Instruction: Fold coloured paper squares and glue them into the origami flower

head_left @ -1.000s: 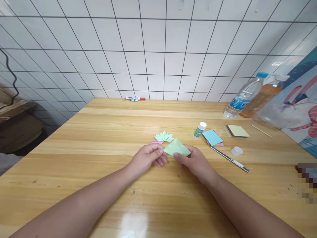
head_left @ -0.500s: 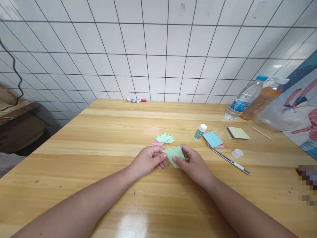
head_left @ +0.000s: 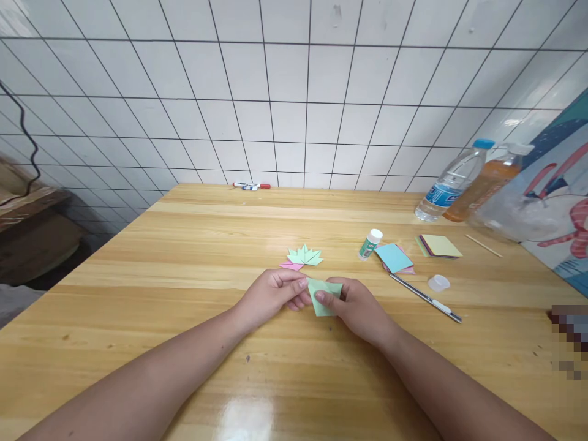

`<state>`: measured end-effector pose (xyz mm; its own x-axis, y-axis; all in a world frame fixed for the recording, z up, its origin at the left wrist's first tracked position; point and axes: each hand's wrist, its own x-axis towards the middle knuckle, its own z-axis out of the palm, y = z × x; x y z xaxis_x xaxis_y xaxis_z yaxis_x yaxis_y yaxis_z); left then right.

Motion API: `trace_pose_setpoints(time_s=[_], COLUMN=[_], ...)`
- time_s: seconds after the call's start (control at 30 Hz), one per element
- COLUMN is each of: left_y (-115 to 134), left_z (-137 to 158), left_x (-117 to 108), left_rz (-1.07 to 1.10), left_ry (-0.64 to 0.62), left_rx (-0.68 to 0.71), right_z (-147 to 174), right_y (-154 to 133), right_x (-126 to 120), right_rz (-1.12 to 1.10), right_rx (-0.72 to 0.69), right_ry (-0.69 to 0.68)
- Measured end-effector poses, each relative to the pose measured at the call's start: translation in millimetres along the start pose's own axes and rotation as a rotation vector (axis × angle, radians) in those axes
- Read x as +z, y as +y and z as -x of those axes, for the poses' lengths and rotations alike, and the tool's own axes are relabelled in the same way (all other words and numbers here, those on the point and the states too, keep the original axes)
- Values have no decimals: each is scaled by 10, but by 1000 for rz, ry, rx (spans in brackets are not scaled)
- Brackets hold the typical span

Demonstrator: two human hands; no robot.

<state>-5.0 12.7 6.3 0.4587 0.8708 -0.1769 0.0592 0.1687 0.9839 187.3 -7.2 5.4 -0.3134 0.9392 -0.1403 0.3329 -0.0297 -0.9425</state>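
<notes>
A light green square of paper [head_left: 329, 306] is held just above the wooden table. My right hand [head_left: 356, 304] grips it, thumb on the near face and fingers behind. At its upper left corner, my left hand [head_left: 282, 291] pinches the paper between thumb and finger. Just beyond my hands lies a folded green paper piece [head_left: 305, 255] with several points, fanned out like a leaf. A pink folded piece [head_left: 292, 266] shows at its lower left, partly covered by it.
Right of my hands are a glue stick [head_left: 370, 244], blue-topped paper squares [head_left: 394, 258], a craft knife [head_left: 426, 297], a clear cap [head_left: 439, 282], a yellow-topped paper stack [head_left: 440, 245] and a thin stick [head_left: 483, 245]. Bottles [head_left: 452, 180] stand behind. Markers [head_left: 252, 185] lie by the wall.
The green paper has turned in my fingers, so its top edge now runs nearly level. My right hand has shifted slightly with it. My left hand keeps its pinch on the corner.
</notes>
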Motion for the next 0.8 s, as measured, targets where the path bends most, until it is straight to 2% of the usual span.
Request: trace_pose_setpoints(time_s=[0.27,0.43,0.57,0.7,0.8], left_y=[8,-7,-22,-35,-62], left_z=[-6,-3,28,67,49], left_x=[20,56,88,127,119], left_rz=[23,-70,-137,-287,-348], left_ry=[2,-9,10,-74,-32], left_rx=[-21,-12,121,152,154], right_z=[37,41,21,5,-6], right_y=[-63,-83,-68,-60,-48], right_x=[17,40,58,71,63], right_rz=[-16,-3,67,-39,-101], right_rx=[-19,-85,-79,-93,-56], right_ry=[-40,67,178,239,238])
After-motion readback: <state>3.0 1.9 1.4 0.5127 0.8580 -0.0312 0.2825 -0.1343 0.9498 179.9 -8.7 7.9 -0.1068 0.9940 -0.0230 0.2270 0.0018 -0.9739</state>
